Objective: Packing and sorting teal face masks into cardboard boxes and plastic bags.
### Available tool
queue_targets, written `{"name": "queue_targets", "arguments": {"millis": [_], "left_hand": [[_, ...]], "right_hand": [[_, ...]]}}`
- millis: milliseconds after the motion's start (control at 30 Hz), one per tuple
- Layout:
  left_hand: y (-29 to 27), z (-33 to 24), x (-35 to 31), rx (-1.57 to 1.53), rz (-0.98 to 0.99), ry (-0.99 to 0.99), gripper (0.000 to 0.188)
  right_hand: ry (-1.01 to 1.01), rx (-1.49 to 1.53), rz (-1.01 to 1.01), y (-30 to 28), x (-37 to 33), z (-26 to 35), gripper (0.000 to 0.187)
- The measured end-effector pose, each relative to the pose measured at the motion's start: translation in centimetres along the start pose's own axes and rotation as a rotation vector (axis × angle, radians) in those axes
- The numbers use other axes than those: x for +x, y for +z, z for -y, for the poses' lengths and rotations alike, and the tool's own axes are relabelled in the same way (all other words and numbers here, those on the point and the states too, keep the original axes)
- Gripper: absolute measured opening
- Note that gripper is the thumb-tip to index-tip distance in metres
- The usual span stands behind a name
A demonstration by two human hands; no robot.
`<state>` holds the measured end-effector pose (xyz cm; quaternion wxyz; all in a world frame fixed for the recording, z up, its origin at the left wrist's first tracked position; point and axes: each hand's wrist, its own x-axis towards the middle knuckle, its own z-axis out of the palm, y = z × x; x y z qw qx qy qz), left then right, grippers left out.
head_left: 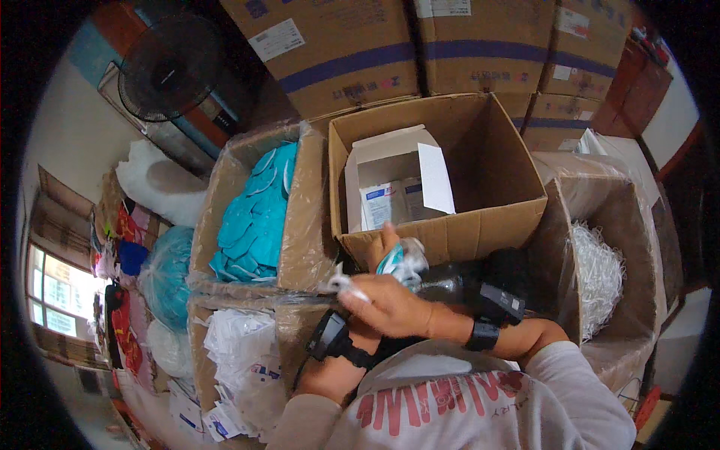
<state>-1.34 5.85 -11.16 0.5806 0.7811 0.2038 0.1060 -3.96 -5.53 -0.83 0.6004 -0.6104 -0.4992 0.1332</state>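
My left hand is closed round a small bundle with a teal face mask and clear wrapping, just in front of the open carton. My right hand crosses over the left wrist. Its fingers are pressed together on a white cord, which is smeared by motion. My right hand hides much of the left palm. In the carton stands an open white box with flat white packets inside.
On the left, a plastic-lined carton holds teal masks. Below it lie white printed packets. White cords fill a carton on the right. Stacked cartons stand behind, with a black fan at the far left.
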Motion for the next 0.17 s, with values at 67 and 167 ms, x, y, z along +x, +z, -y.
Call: {"name": "queue_targets", "arguments": {"millis": [67, 167], "left_hand": [[-0.8, -2.1, 0.9, 0.123, -0.090, 0.005, 0.055], [-3.1, 0.8, 4.6, 0.283, -0.407, -0.101, 0.060]], "right_hand": [[0.038, 0.148, 0.053, 0.4, 0.0, 1.6, 0.024], [-0.091, 0.289, 0.143, 2.0, -0.7, 2.2, 0.026]]}}
